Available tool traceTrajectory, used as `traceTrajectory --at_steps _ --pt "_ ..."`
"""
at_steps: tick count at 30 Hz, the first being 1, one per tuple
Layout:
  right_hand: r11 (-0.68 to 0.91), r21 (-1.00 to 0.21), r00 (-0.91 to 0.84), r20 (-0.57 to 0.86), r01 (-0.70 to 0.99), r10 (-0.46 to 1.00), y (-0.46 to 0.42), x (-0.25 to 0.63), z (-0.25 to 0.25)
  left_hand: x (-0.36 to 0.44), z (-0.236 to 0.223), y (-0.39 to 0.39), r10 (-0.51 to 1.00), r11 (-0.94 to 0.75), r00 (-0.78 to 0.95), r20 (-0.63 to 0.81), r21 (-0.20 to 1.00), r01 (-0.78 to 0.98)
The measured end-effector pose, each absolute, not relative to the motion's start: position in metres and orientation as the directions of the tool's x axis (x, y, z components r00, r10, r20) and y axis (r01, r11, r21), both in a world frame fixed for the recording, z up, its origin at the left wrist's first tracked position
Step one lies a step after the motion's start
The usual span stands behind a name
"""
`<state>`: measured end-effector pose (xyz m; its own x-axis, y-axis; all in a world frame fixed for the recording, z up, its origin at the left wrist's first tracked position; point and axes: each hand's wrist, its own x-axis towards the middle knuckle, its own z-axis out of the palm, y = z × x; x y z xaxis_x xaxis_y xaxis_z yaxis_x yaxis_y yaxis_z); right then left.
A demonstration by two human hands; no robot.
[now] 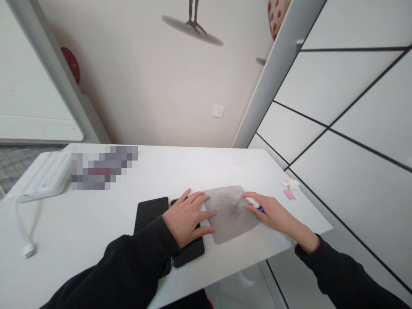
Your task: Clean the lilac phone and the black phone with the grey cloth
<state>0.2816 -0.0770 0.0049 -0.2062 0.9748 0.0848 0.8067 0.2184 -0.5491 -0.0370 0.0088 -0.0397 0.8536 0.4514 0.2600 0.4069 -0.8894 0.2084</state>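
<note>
Flatly spread, left hand (188, 216) pressing grey cloth (231, 219), right hand (273, 214) curled around white-and-blue bottle (256, 205), any writing unreadable

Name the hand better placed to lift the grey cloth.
Left, I'd judge: the left hand lies open, its fingers on the grey cloth, while the right hand pinches a small white-and-blue object.

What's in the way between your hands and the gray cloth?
Nothing blocks the left hand, which touches the gray cloth. The right hand holds a small white-and-blue object at the cloth's edge, so that object sits between them.
</note>
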Motion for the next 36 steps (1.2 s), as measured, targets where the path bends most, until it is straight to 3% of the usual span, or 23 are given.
traceTrajectory --at_steps 7,15,20,28,36 --pt "0.259 -0.332 -0.234 0.114 0.907 0.966 -0.076 0.285 -0.001 -0.039 -0.031 0.011 0.464 -0.883 0.848 0.256 0.202 0.423" --pt "0.317 -0.246 -0.284 0.159 0.916 0.945 -0.066 0.277 -0.014 -0.043 -0.020 0.010 0.474 -0.878 0.849 0.236 0.198 0.435" --pt "0.301 -0.301 -0.235 0.237 0.905 0.943 -0.061 0.287 -0.012 -0.046 -0.015 0.010 0.485 -0.873 0.844 0.228 0.192 0.449" --pt "0.192 -0.507 0.109 0.504 0.840 0.857 0.018 0.350 -0.023 -0.047 -0.014 0.007 0.525 -0.851 0.814 0.251 0.118 0.512" --pt "0.045 -0.651 0.373 0.489 0.758 0.789 0.047 0.375 -0.055 -0.117 -0.023 -0.052 0.762 -0.554 0.488 0.426 0.038 0.832"
